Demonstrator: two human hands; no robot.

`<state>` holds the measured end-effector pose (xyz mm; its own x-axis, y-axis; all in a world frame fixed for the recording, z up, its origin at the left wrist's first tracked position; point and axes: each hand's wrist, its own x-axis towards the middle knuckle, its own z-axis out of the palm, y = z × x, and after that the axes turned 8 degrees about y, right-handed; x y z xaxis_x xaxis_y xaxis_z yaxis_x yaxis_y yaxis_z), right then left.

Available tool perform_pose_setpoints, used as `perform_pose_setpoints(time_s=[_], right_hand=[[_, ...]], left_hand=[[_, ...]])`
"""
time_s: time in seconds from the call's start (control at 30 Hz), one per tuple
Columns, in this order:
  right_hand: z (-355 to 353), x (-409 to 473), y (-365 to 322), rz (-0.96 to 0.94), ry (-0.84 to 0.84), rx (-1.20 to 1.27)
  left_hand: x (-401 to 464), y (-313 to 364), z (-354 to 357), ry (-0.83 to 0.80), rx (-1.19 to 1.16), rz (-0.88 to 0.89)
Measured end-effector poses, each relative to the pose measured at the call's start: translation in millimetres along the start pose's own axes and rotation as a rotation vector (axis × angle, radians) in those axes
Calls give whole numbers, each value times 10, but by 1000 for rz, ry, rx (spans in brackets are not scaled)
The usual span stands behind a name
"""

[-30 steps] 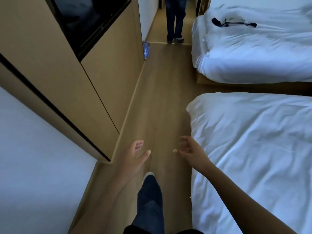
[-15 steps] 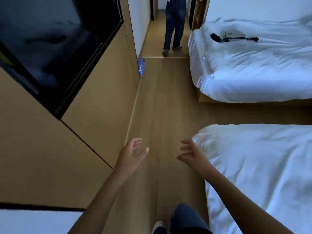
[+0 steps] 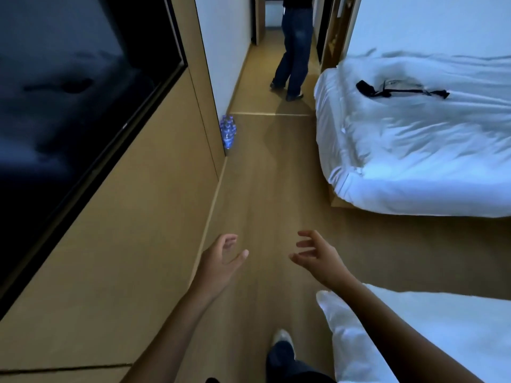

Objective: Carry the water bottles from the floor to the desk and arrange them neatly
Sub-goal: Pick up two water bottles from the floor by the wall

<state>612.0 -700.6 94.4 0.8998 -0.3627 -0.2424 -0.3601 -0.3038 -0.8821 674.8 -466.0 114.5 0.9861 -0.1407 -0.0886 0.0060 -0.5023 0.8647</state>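
Barely begun: bottles (image 3: 228, 131) stand on the floor (image 3: 265, 194) by the wall, well ahead; left hand (image 3: 221, 261) and right hand (image 3: 318, 254) spread, empty.

Bare floor (image 3: 265, 189) between wall panel (image 3: 154, 189), beds (image 3: 414, 150)

Water bottles (image 3: 228, 132): a tight cluster of clear plastic bottles with blue labels and blue caps, apparently bundled as one pack. Standing upright on the wooden floor (image 3: 265, 194), far down the aisle on its left side. Tucked against the corner where the wood-panelled wall (image 3: 154, 172) ends, touching or just beside its base. Too small and blurred to count single bottles. Well apart from anything else on the floor.
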Motion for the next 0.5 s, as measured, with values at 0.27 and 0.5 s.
perform_pose_setpoints(time_s=[0.27,0.5], right_hand=[[-382,1527,-312,5,3,-5],[-439,2955,-508,34,38,-10]], left_hand=[[1526,390,426,-16,-22,-17],[3019,488,780,-78,-26,-8]])
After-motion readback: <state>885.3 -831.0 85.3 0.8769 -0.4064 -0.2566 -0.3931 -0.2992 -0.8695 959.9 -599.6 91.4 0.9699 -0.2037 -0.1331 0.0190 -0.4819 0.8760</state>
